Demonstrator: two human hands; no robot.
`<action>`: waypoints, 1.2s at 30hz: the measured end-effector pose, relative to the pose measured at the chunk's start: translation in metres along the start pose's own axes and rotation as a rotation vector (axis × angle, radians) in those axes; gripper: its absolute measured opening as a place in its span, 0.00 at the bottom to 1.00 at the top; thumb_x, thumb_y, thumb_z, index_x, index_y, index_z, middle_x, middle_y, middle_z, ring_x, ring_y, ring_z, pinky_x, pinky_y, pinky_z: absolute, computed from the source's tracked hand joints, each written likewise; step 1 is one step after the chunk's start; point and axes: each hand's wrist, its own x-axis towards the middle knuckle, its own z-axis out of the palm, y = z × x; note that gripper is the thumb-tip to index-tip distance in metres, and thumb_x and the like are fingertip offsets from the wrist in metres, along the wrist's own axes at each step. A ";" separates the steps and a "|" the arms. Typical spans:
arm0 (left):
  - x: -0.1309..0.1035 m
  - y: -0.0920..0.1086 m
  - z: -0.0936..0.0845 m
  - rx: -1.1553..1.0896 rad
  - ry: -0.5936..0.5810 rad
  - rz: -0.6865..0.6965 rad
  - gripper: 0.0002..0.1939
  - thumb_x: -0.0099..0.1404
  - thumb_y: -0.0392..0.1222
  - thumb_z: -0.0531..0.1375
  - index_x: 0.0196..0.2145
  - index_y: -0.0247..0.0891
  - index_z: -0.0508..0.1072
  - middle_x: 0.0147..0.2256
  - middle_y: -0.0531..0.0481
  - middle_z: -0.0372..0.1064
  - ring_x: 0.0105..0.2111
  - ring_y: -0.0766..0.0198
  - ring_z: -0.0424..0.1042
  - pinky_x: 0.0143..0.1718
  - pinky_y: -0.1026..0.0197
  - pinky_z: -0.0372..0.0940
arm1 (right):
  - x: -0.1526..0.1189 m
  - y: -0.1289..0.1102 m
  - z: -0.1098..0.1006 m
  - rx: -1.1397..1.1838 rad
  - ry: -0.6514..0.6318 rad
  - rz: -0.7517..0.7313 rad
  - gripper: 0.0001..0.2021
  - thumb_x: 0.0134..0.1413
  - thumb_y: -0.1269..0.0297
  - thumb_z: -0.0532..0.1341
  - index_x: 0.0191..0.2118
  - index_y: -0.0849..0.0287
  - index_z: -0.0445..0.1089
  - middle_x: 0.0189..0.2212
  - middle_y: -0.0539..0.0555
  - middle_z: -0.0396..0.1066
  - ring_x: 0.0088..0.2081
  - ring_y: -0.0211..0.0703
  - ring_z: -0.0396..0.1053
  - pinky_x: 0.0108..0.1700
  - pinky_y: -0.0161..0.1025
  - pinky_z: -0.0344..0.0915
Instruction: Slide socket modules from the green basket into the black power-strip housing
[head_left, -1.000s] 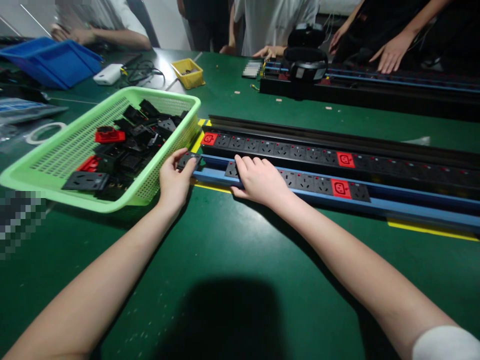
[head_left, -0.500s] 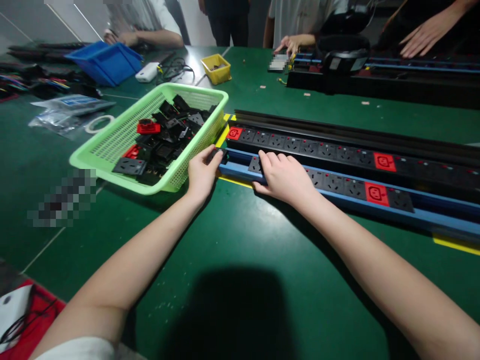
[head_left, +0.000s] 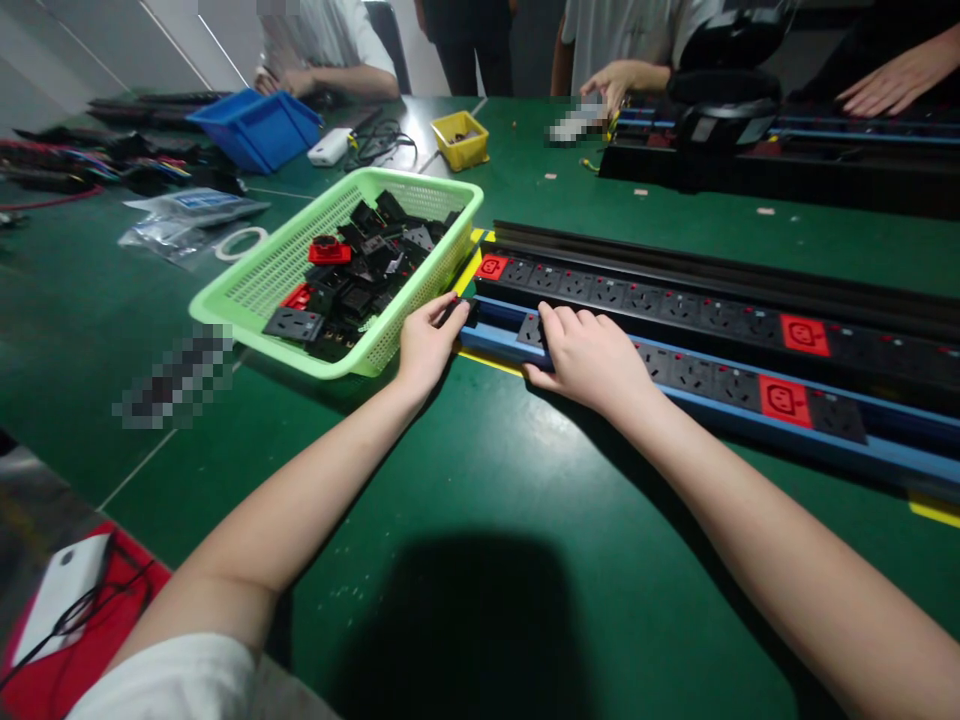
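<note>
A blue rail lies on the green table, with black socket modules and one red socket set in its channel. At the rail's left end my left hand is closed on a small black module. My right hand rests over the rail, its fingers wrapped round the row of black socket modules. A short open stretch of channel shows between the hands. Behind lies a black strip of sockets with red ones among them. Left of my left hand, a green basket holds loose modules.
Beyond the basket are a blue bin, a yellow box, a white device and cables. A tape roll and plastic bags lie at left. People's hands are at the table's far side.
The whole view has shifted, so the table's contents appear further right. Both hands keep about the same places on the rail and the module.
</note>
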 end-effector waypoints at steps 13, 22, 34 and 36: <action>-0.001 0.005 -0.002 0.010 0.008 -0.023 0.26 0.58 0.47 0.69 0.52 0.32 0.80 0.52 0.40 0.78 0.55 0.49 0.77 0.63 0.48 0.67 | 0.001 0.000 0.000 0.002 -0.017 -0.003 0.39 0.65 0.47 0.56 0.69 0.77 0.55 0.56 0.73 0.71 0.52 0.63 0.70 0.50 0.49 0.63; -0.001 0.004 -0.002 0.033 0.013 -0.004 0.26 0.59 0.47 0.69 0.53 0.32 0.80 0.51 0.38 0.78 0.53 0.47 0.78 0.61 0.46 0.69 | -0.001 0.001 0.000 0.003 0.008 -0.004 0.38 0.65 0.48 0.56 0.68 0.76 0.56 0.55 0.71 0.72 0.50 0.62 0.71 0.49 0.49 0.64; -0.001 0.005 -0.002 0.053 0.012 0.021 0.27 0.58 0.49 0.70 0.53 0.34 0.80 0.52 0.40 0.78 0.53 0.49 0.78 0.62 0.47 0.69 | 0.000 0.000 -0.001 0.005 -0.001 -0.007 0.38 0.65 0.48 0.57 0.68 0.76 0.56 0.55 0.71 0.71 0.50 0.62 0.71 0.48 0.49 0.64; -0.001 0.005 -0.002 0.077 0.003 0.038 0.27 0.59 0.50 0.70 0.53 0.34 0.80 0.52 0.40 0.78 0.53 0.49 0.78 0.61 0.47 0.69 | 0.000 0.000 -0.001 0.008 -0.004 -0.007 0.38 0.65 0.48 0.57 0.68 0.76 0.56 0.55 0.71 0.71 0.51 0.62 0.71 0.49 0.49 0.64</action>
